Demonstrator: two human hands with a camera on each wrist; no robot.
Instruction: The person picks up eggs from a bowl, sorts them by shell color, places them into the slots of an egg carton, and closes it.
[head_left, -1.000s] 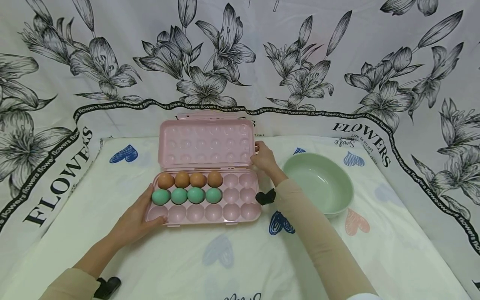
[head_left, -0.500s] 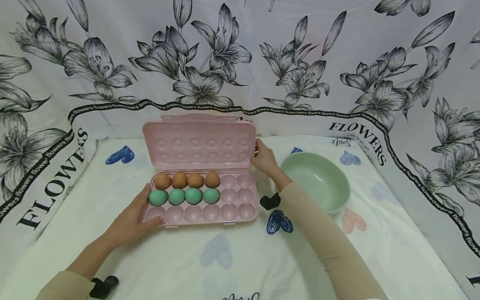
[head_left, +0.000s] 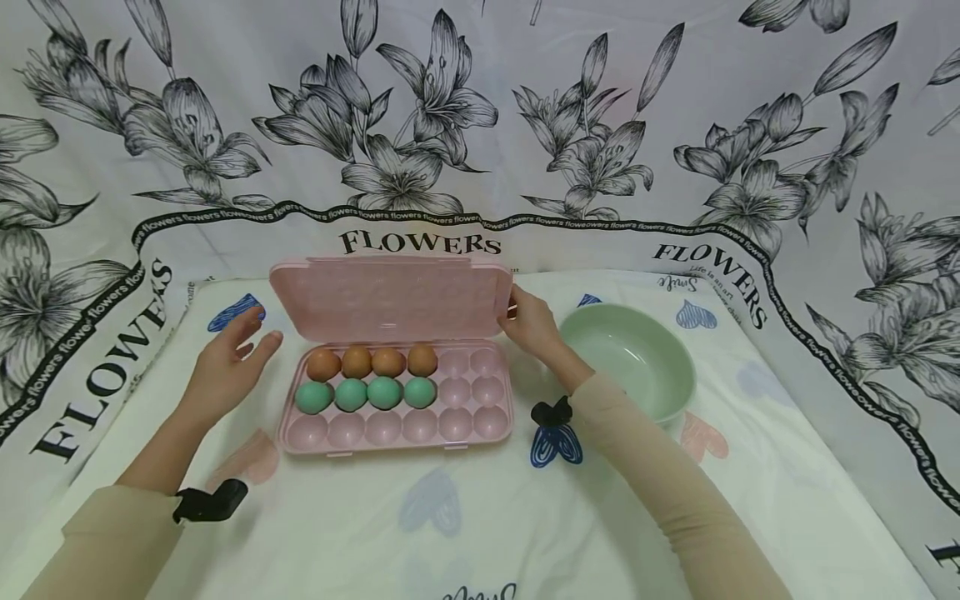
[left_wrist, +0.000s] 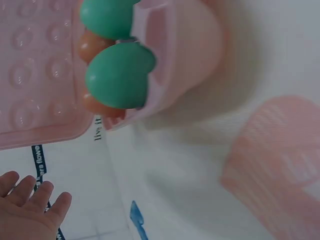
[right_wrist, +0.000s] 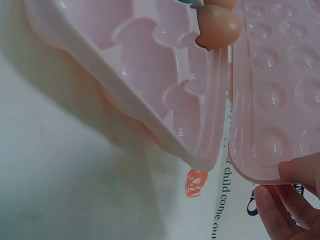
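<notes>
A pink egg carton lies on the bed-like cloth with its lid raised and tilted. Brown eggs fill part of its back row, and green eggs sit in the middle row; the front row's cups hold none. My right hand pinches the lid's right edge, thumb on the inner face in the right wrist view. Off the carton's left side, my left hand is raised with fingers spread loosely, touching nothing. In the left wrist view its fingers show beside the lid's corner.
A light green bowl stands right of the carton, partly behind my right forearm. White cloth printed with hearts covers the surface. A flower-printed cloth rises behind. Black wrist straps sit on both arms.
The lid has swung up and forward from lying back, with my right hand on its edge. My left hand has let go of the carton's left side and lifted up and away to the left.
</notes>
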